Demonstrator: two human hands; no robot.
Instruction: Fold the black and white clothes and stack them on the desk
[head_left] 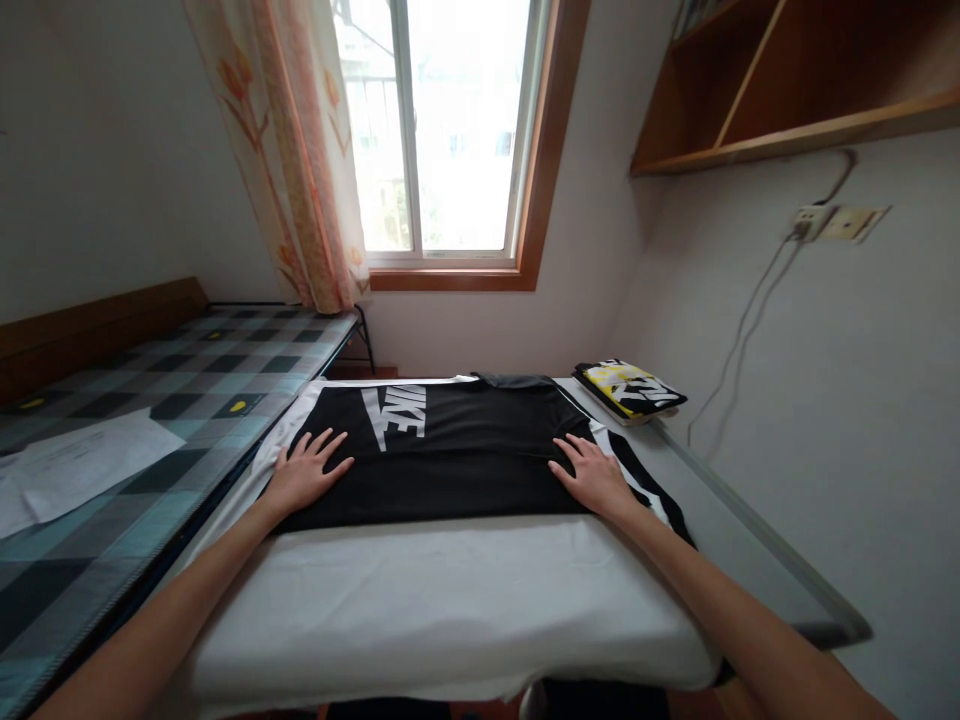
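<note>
A black T-shirt [480,440] with large pale lettering and white parts along its sides lies spread sideways on a white-covered table [450,600]. Flat on the end of the shirt near the lettering rests my left hand [309,472], its fingers spread. My right hand [594,472] presses on the opposite end, close to the white stripe, also with fingers apart. Neither hand grasps the cloth. Beyond my right hand, a folded black, yellow and white garment [630,388] sits at the table's far right corner.
To the left stands a bed with a checked mattress [202,370] and white paper [82,465] on it. A window [450,130] with a flowered curtain [289,150] is ahead. Wooden shelves [795,75] hang at upper right, above a socket [814,222] with a dangling cord.
</note>
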